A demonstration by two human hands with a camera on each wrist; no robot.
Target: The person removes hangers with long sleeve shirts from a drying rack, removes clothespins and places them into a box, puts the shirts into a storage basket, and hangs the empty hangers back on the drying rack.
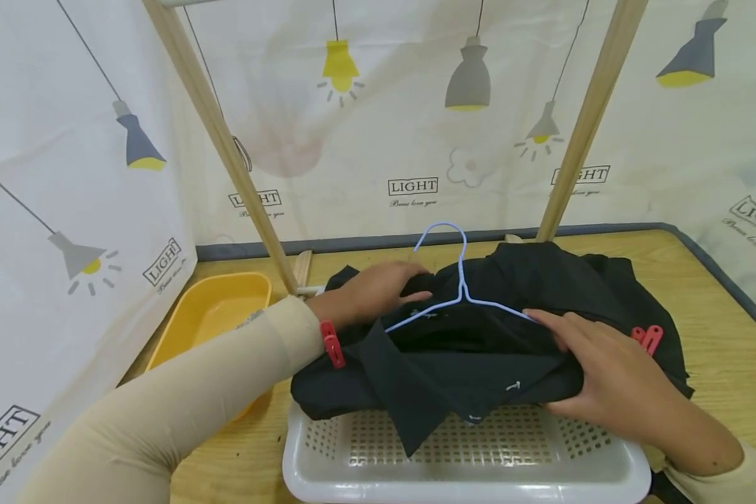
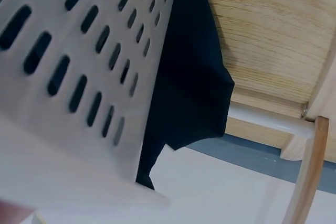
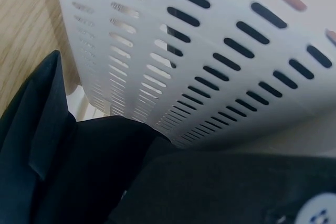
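A black collared shirt [image 1: 441, 378] lies bunched over a white perforated basket [image 1: 466, 490]. In its neck opening sits a light blue wire hanger [image 1: 462, 280], hook up. My left hand [image 1: 374, 290] grips the shirt beside the left of the hook, its fingers curved and the thumb toward the hanger. On the right, my right hand [image 1: 611, 371] holds the shirt's front collar edge, index finger at the hanger's right shoulder and thumb below. The left wrist view shows dark cloth [image 2: 194, 72] hanging past the basket wall; the right wrist view shows a shirt button [image 3: 319, 212].
A yellow tray [image 1: 220, 297] stands at the left on the wooden table [image 1: 718, 294]. Wooden rack posts [image 1: 227, 150] rise behind the basket. Red clothespins [image 1: 332, 344] appear by my left wrist, and others [image 1: 647, 339] at the right on the shirt. A printed curtain surrounds the table.
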